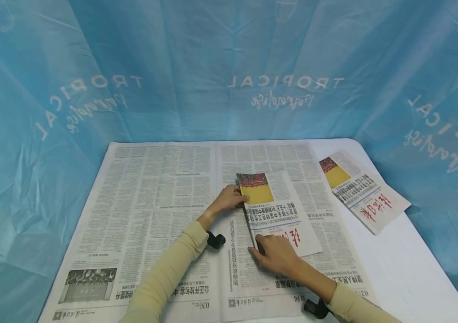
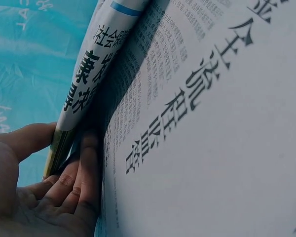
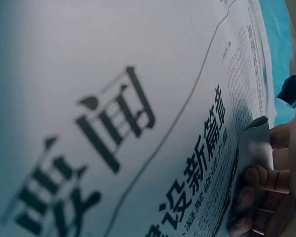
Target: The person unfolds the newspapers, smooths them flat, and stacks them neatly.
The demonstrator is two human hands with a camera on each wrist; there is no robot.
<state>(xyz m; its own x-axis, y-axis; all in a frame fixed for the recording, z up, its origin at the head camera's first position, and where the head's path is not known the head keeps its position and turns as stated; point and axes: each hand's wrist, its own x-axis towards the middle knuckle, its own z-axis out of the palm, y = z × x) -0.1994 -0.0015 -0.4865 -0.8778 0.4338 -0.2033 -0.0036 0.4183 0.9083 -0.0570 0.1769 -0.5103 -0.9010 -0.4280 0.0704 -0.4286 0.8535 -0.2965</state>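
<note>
A folded newspaper (image 1: 277, 213), with a red-and-yellow picture and red characters, lies over the right half of a spread newspaper sheet (image 1: 164, 193). At its upper left edge, my left hand (image 1: 229, 198) pinches the fold. The left wrist view shows the thumb on one side of the folded edge (image 2: 89, 74) and the fingers (image 2: 71, 182) on the other. My right hand (image 1: 279, 255) grips the lower left corner of the same paper. In the right wrist view, fingers (image 3: 269, 180) curl around its rounded fold (image 3: 259, 140).
A second folded newspaper (image 1: 362, 193), with the same picture, lies at an angle on the white table (image 1: 406, 264) to the right. Blue curtains (image 1: 229, 112) printed with white lettering hang behind and at both sides of the table.
</note>
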